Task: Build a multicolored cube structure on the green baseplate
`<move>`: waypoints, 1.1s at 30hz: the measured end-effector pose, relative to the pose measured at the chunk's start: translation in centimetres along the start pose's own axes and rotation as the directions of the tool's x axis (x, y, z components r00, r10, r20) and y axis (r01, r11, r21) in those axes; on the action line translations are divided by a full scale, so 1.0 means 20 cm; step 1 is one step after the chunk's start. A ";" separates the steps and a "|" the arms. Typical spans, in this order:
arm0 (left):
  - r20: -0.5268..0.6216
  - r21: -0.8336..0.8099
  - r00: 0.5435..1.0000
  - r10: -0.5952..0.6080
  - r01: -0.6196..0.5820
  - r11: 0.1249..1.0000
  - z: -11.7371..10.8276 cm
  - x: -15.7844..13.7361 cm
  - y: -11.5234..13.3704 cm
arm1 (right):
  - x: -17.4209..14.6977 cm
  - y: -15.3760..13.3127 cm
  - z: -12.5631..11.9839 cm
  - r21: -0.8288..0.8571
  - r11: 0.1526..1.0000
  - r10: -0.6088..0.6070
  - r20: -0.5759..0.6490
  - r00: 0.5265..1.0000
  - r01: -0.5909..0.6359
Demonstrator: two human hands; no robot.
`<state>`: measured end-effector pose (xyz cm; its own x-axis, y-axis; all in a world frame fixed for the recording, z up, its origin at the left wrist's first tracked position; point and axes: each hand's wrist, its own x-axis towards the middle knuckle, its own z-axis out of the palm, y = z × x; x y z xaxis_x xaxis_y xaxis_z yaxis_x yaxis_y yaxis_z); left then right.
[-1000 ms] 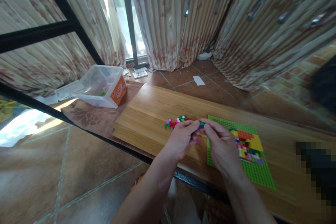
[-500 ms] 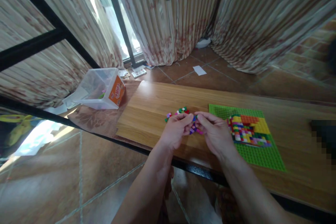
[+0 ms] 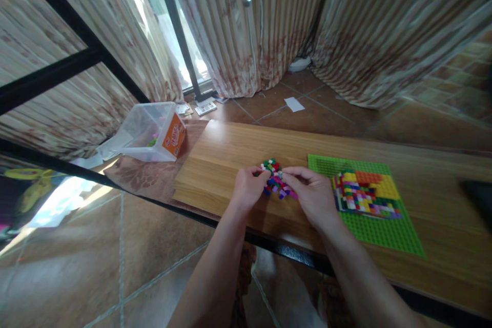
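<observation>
And there you were, both hands right in at the loose bricks (image 3: 274, 180), a crowded little heap of mixed colours on the wooden table (image 3: 230, 146)! Your left hand (image 3: 249, 187) worked the heap's left edge, fingers curled, thumb near forefinger; whether a brick sat between them, I couldn't tell. Across from it, your right hand (image 3: 313, 195) hung at the right edge, fingertips drawn together, and again I couldn't tell if they gripped anything.

The step in hand looked like picking over small pieces, by my reading. The next move, I'd judge, called for a narrow fingertip pinch on one brick, light enough to leave its neighbours unscattered.

Over to your right lay the green baseplate (image 3: 378, 238), carrying the joined bricks (image 3: 365, 195), yellow and orange along the far part; neither hand seemed to touch them. Well off left, the clear plastic box (image 3: 148, 154) stood on a brown cloth (image 3: 144, 179).
</observation>
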<state>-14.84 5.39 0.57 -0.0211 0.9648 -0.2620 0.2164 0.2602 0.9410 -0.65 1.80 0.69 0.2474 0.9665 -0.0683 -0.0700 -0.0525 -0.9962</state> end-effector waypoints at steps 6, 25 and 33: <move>0.256 -0.463 0.944 -0.209 0.310 0.831 0.03 -0.06 0.08 | -0.05 -0.02 0.05 -0.139 0.981 -0.125 0.086 0.988 0.136; 0.230 -0.630 0.950 -0.209 0.309 0.712 -0.07 -0.05 0.14 | 0.02 0.07 -0.03 -0.838 0.369 -0.367 0.266 0.891 0.402; 0.189 -0.640 0.964 -0.187 0.266 0.721 -0.09 -0.05 0.15 | 0.00 0.02 -0.01 -0.838 0.364 -0.345 0.284 0.895 0.406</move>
<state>-15.91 5.33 3.94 0.1240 0.8743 -0.4693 -0.4745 0.4676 0.7458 -0.43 1.65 0.19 -0.0286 0.9542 0.2979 0.8849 0.1628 -0.4364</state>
